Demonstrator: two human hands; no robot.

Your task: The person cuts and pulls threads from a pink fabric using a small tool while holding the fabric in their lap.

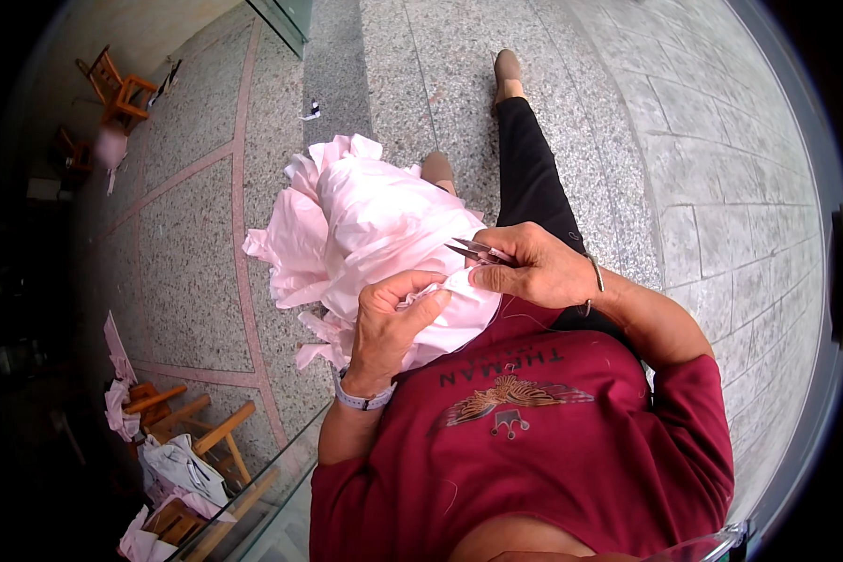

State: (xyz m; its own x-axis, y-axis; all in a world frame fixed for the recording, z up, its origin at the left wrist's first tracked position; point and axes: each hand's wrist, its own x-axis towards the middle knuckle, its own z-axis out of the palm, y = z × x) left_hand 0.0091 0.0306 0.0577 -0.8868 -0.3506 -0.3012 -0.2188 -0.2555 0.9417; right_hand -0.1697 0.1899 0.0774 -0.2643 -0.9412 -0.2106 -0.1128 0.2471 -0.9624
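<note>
Small scissors [480,251] rested in the right hand [543,265], just above a pinched fold of pink cloth [375,211].
The left hand's [384,323] fingers were closed on the gathered fold; the right hand's fingers gripped the scissors, and whether they also pinched cloth could not be told. The parted blades pointed between nine and ten o'clock, their long axis running that way from the right hand, the nearer one; the fold lay near six o'clock from the tips. The cloth's bulk spread from the fingers toward ten o'clock, its long axis roughly ten to four, with speckled floor [192,272] beyond.
</note>
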